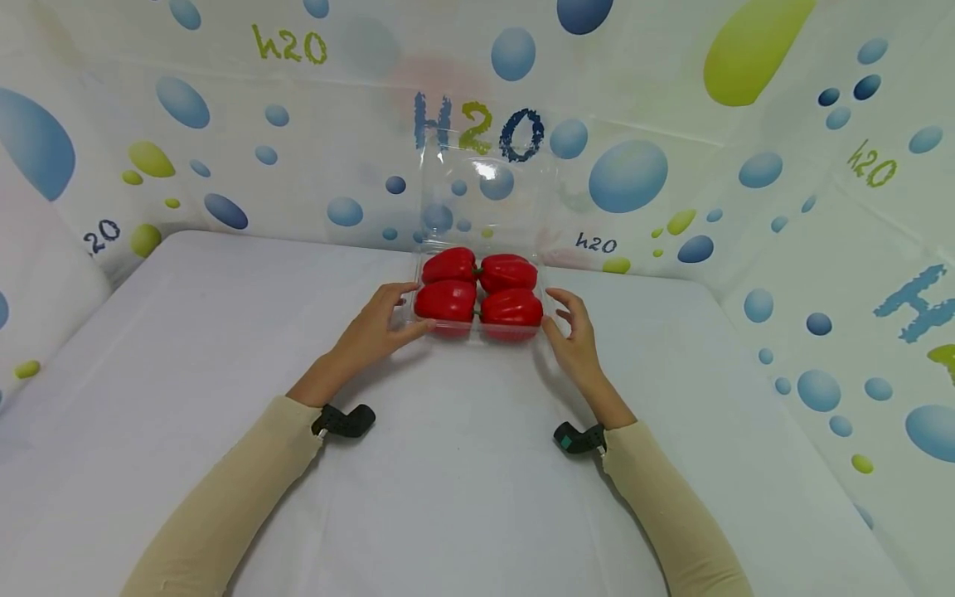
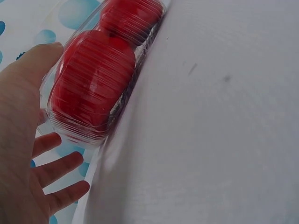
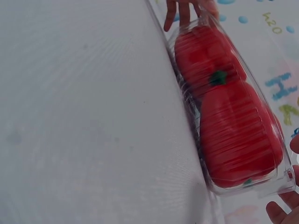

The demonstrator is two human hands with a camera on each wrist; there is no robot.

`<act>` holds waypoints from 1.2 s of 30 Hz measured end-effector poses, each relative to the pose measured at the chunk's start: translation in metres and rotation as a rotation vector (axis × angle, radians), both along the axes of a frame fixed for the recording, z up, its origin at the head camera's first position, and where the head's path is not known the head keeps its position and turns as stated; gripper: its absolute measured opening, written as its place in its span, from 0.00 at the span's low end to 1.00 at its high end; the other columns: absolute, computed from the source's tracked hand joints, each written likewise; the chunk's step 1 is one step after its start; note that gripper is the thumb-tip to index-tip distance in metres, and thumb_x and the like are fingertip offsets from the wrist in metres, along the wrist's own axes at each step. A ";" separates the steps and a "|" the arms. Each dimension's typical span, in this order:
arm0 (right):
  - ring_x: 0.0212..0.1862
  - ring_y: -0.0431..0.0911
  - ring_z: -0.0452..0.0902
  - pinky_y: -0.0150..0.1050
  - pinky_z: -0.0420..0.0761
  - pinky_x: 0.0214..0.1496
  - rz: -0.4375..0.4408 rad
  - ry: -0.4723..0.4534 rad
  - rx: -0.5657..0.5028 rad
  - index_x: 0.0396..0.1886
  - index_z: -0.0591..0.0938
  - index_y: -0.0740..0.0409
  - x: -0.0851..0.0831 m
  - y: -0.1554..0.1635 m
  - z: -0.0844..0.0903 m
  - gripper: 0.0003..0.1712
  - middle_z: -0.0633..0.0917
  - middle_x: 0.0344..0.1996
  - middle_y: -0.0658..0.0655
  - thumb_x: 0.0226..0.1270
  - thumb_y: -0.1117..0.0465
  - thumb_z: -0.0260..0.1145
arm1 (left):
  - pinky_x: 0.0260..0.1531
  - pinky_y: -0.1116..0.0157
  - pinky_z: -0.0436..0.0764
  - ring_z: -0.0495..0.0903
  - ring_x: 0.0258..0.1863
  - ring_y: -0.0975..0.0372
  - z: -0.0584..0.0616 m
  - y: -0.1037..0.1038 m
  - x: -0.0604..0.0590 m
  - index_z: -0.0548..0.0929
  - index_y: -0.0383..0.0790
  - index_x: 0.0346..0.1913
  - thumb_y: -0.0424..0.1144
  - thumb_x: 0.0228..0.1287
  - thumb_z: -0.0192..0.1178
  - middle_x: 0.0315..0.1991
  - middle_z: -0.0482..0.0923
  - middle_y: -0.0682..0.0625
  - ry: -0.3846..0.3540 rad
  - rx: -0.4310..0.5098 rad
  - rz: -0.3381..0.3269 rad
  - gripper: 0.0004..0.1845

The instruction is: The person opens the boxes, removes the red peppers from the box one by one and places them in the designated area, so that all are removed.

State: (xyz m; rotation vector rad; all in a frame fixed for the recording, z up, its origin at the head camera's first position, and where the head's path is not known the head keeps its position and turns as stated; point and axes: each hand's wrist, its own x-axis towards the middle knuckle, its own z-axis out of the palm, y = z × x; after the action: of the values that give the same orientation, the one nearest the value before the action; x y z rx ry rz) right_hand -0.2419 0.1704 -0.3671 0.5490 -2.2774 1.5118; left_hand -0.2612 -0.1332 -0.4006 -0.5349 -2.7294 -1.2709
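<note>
clear lid (image 1: 488,195) barely visible behind hands, tray (image 1: 477,332) with four glossy red peppers (image 1: 446,299) between left hand (image 1: 379,325) and right hand (image 1: 573,336), fingers loosely spread at its sides

A big white surface (image 1: 186,332) fills the middle. Behind it and at both sides hangs a white curtain (image 1: 298,166) with blue and green bubbles and the words "H2O" (image 1: 477,124). The light is soft and even.

A: Where's the tray (image 1: 415,292)?
B: On the table (image 1: 224,348), toward 12 o'clock, lid (image 1: 485,195) up behind it.
A: Inside?
B: 4 peppers (image 1: 445,300). Left hand (image 1: 373,332) at 9 o'clock, right hand (image 1: 576,342) at 3.
</note>
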 end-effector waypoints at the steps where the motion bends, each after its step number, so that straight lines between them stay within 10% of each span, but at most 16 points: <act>1: 0.65 0.66 0.62 0.64 0.64 0.66 0.001 0.011 0.004 0.60 0.68 0.79 0.000 0.000 0.000 0.23 0.70 0.60 0.75 0.65 0.79 0.53 | 0.59 0.45 0.74 0.67 0.65 0.46 0.000 0.000 0.000 0.61 0.41 0.72 0.51 0.62 0.64 0.70 0.60 0.40 0.000 0.005 -0.002 0.40; 36: 0.60 0.66 0.67 0.54 0.73 0.64 0.092 0.198 0.095 0.56 0.70 0.81 0.006 -0.010 0.010 0.21 0.73 0.56 0.77 0.61 0.83 0.55 | 0.58 0.47 0.76 0.66 0.65 0.47 -0.006 0.000 -0.002 0.61 0.38 0.71 0.41 0.62 0.66 0.68 0.62 0.39 -0.007 0.164 -0.070 0.38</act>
State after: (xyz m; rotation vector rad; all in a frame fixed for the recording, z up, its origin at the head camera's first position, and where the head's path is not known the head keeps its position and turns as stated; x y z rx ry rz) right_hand -0.2355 0.1599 -0.3566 0.8028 -2.2048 1.3291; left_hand -0.2636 -0.1330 -0.4064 -0.6151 -2.6023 -1.4989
